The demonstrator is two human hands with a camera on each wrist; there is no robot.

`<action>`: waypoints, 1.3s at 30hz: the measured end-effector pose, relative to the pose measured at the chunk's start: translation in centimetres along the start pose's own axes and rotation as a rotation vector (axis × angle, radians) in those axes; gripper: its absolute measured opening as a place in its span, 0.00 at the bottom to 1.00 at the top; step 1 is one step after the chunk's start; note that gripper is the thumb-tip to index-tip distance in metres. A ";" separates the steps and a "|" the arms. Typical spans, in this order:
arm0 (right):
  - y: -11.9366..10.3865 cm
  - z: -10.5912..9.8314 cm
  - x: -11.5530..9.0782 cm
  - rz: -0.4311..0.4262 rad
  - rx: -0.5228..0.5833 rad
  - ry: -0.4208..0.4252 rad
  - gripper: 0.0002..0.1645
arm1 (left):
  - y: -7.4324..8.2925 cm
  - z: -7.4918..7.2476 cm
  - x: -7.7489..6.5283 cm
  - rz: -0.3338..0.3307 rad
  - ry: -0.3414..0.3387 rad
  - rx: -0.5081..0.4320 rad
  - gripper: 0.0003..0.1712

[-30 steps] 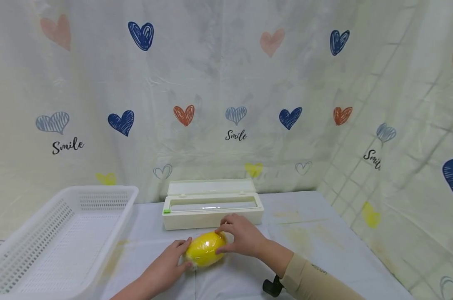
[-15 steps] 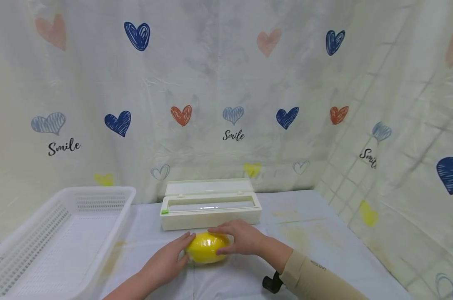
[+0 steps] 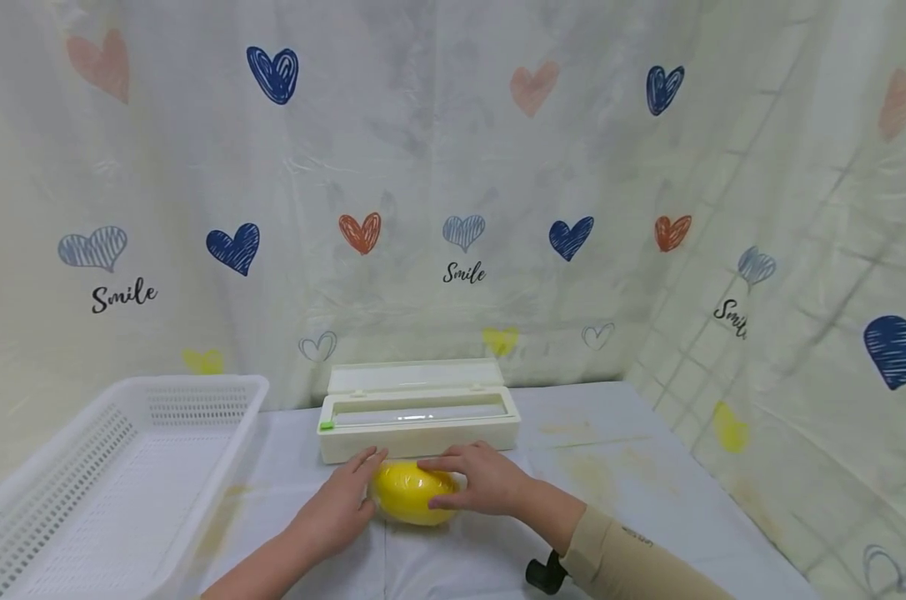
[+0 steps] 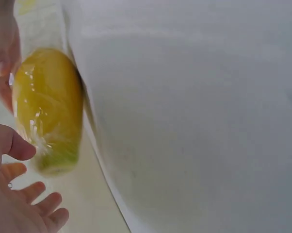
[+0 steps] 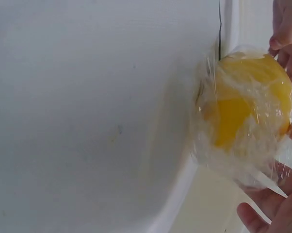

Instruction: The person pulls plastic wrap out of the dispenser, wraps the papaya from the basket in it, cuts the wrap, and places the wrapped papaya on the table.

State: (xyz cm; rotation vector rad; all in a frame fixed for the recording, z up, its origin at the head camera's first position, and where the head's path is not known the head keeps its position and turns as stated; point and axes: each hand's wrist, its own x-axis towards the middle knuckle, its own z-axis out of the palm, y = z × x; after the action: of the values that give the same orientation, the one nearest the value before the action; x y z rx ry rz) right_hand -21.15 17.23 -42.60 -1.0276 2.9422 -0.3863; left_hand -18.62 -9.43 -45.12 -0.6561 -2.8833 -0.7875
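A yellow oval fruit (image 3: 411, 493) wrapped in clear cling film lies on the table between the two hands. Its end nearer the left hand is greenish in the left wrist view, and loose film (image 5: 238, 160) bunches round the other end in the right wrist view. My left hand (image 3: 337, 507) is at the fruit's left end, its thumb tip right at the film and its fingers spread apart. My right hand (image 3: 490, 481) holds the right end, fingers over the top and thumb on the near side. Just behind stands a white cling film dispenser (image 3: 422, 437), its lid raised and a roll inside.
A large white perforated plastic basket (image 3: 253, 417) stands at the left. White cloth with yellowish stains (image 3: 595, 475) covers the table. A curtain printed with hearts (image 3: 392, 150) hangs behind and at the right. A black wrist mount (image 3: 545, 575) shows below the right sleeve.
The fruit has turned from slanted to nearly level, greenish end to the left. The right fingers have come down over its top, and the left hand has shifted slightly at its end.
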 end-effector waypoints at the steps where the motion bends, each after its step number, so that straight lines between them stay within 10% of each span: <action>1: 0.0 0.0 0.0 0.005 0.012 -0.006 0.36 | 0.1 -0.1 -0.2 -0.021 0.015 -0.004 0.35; 11: 0.8 -0.3 -0.2 -0.022 0.193 -0.003 0.28 | 1.6 -0.2 -2.0 -0.106 -0.032 -0.143 0.34; 19: 1.4 0.3 -0.3 -0.031 0.260 0.021 0.22 | 1.6 0.8 -1.1 -0.129 -0.161 -0.236 0.38; 39: 1.1 0.6 -1.3 0.152 0.336 -0.019 0.34 | 1.7 1.3 1.0 -0.151 -0.235 -0.540 0.40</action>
State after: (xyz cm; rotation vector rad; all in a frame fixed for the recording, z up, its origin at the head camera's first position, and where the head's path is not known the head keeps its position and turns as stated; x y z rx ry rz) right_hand -20.69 18.72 -43.52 -0.7557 2.7780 -0.8239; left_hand -18.73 -7.05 -45.30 -0.6069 -2.9534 -1.6454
